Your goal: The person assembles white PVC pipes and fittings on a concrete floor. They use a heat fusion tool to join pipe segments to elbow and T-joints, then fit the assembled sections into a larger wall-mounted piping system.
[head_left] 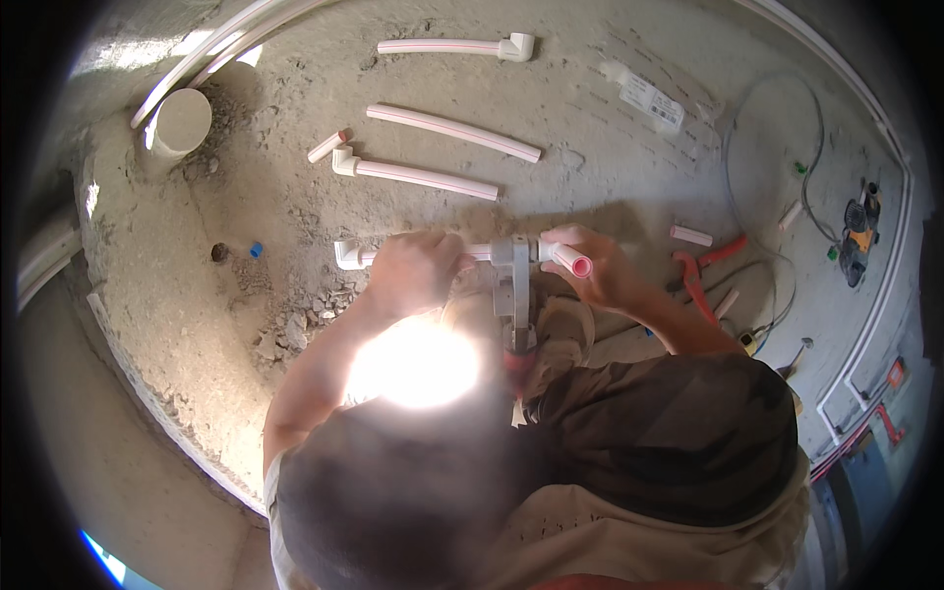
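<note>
Two hands meet at a grey tool [513, 285] standing upright over the concrete floor [590, 147]. The left hand [418, 270] is closed round a white pipe [413, 254] whose elbow [346, 255] sticks out just beyond its knuckles; the pipe's other end runs into the tool's left side. The right hand [600, 270] is wrapped round a short pipe piece [570, 260], its pink-rimmed open end showing past the fingers, its other end against the tool's right side. Red cutters [700, 275] lie just right of the right hand. Beyond both hands, well apart, lie three loose pipes [452, 130]. Glare hides the left forearm.
</note>
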Tool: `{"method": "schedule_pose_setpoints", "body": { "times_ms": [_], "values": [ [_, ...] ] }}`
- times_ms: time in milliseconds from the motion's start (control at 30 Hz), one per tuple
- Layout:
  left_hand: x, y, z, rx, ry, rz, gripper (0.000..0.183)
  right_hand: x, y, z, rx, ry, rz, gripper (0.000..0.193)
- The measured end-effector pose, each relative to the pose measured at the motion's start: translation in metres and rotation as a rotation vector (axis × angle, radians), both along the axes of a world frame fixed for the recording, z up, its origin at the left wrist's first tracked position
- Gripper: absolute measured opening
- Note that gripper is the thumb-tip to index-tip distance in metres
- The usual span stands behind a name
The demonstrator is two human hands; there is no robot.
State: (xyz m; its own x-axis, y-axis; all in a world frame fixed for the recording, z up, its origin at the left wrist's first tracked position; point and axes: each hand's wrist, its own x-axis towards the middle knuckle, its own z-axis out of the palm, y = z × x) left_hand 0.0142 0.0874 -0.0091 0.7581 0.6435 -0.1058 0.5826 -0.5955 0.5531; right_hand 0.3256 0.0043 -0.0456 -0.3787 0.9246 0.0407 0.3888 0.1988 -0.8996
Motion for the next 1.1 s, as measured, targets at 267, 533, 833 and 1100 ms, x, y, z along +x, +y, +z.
{"method": "schedule_pose_setpoints", "body": {
  "times_ms": [267,533,833,1100],
  "values": [
    [-0.058,0.024,0.027,0.079,0.152,0.137,0.023,0.006,-0.008,-0.004,0.190,-0.069,-0.043,0.036],
    [-0.004,0.014,0.067,0.116,-0.056,0.098,0.026,0.021,-0.003,0.009,-0.510,0.084,-0.142,0.037],
    [0.022,0.006,0.106,0.163,0.002,0.074,0.026,0.042,0.000,0.036,0.177,-0.106,-0.321,0.040],
    [0.055,0.004,0.141,0.270,-0.080,0.016,0.030,0.021,-0.002,0.130,0.143,0.134,-0.130,0.048]
  ]
}}
